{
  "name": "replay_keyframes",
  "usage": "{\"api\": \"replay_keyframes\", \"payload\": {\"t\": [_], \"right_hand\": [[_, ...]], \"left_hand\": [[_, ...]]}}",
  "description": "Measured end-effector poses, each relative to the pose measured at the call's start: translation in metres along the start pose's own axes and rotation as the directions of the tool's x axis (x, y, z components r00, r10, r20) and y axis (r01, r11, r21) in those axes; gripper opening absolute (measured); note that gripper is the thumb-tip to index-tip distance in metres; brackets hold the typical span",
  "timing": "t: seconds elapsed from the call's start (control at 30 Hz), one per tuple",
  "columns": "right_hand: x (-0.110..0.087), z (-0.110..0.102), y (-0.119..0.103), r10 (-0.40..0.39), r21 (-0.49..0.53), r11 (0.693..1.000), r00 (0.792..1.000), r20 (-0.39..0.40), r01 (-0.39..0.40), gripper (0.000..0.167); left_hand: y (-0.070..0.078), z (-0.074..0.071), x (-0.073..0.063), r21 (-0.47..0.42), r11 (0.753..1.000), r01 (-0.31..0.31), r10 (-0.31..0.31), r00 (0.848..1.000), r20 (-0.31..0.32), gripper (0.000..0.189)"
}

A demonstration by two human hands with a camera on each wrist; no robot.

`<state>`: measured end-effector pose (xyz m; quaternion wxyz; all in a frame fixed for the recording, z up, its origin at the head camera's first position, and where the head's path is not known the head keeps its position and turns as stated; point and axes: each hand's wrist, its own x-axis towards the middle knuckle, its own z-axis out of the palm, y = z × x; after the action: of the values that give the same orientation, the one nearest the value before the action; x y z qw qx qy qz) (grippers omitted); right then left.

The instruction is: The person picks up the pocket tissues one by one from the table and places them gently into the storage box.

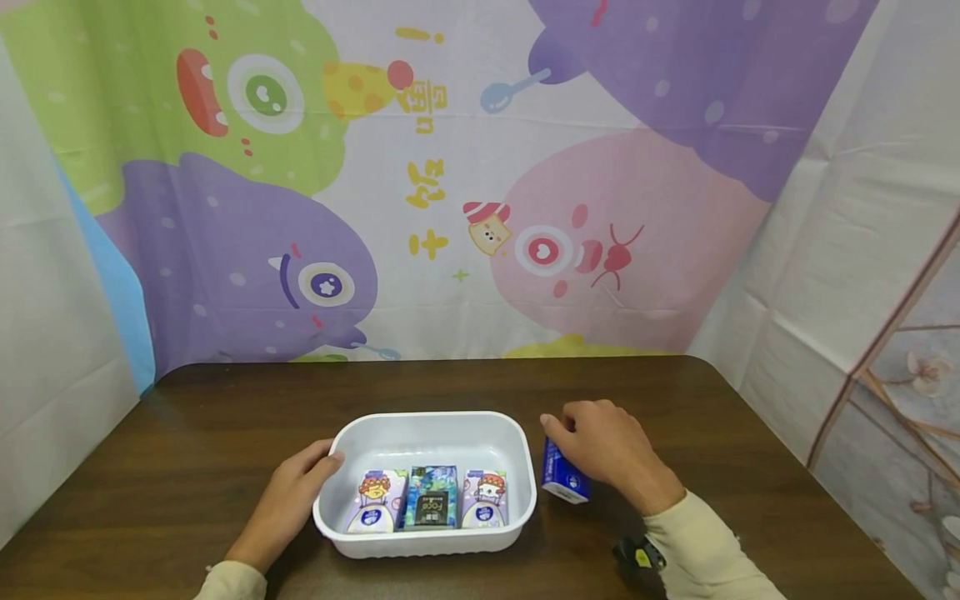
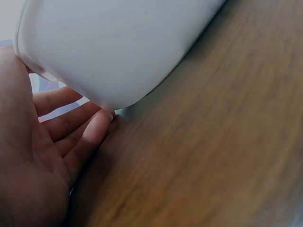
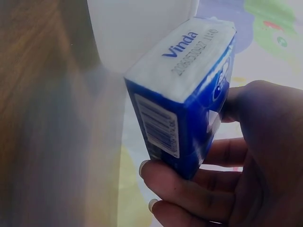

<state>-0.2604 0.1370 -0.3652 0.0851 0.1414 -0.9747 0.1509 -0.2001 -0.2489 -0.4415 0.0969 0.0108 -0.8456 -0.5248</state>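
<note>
A white plastic basin [image 1: 427, 546] stands on the brown table. My left hand [image 1: 292, 490] holds its left side, the thumb over the rim and the fingers against the outer wall [image 2: 118, 52]. Inside lie two purple-and-white cartoon tissue packs [image 1: 372, 502] [image 1: 484, 502], with a dark blue-green tissue pack [image 1: 431, 500] between them. To the right of the basin, my right hand [image 1: 611, 446] grips a blue Vinda tissue pack [image 1: 564, 477]. In the right wrist view, this pack [image 3: 196, 127] shows its white end and a barcode; fingers wrap its lower part.
The wooden table [image 1: 247, 408] reaches back to a hanging cloth [image 1: 442, 308] with cartoon monsters. Pale cloth sides stand at left and right. A black strap-like item [image 1: 637, 554] is by the right sleeve.
</note>
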Motion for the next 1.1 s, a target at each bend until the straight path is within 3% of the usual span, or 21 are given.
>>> {"api": "replay_keyframes", "payload": {"t": [0.6, 0.9, 1.1], "right_hand": [[-0.002, -0.007, -0.007, -0.004, 0.103, 0.995, 1.0, -0.027, 0.007, 0.038], [-0.005, -0.013, -0.014, -0.064, 0.179, 0.981, 0.994, -0.084, 0.078, 0.039], [-0.005, -0.013, -0.021, -0.075, 0.207, 0.974, 0.994, -0.08, 0.091, 0.037]], "left_hand": [[0.001, -0.001, 0.0, 0.021, 1.0, 0.005, -0.005, 1.0, -0.004, 0.038], [-0.001, -0.001, 0.001, 0.025, 1.0, 0.001, -0.001, 1.0, 0.001, 0.037], [-0.001, 0.0, 0.001, 0.012, 1.0, 0.002, -0.002, 1.0, 0.001, 0.037]]}}
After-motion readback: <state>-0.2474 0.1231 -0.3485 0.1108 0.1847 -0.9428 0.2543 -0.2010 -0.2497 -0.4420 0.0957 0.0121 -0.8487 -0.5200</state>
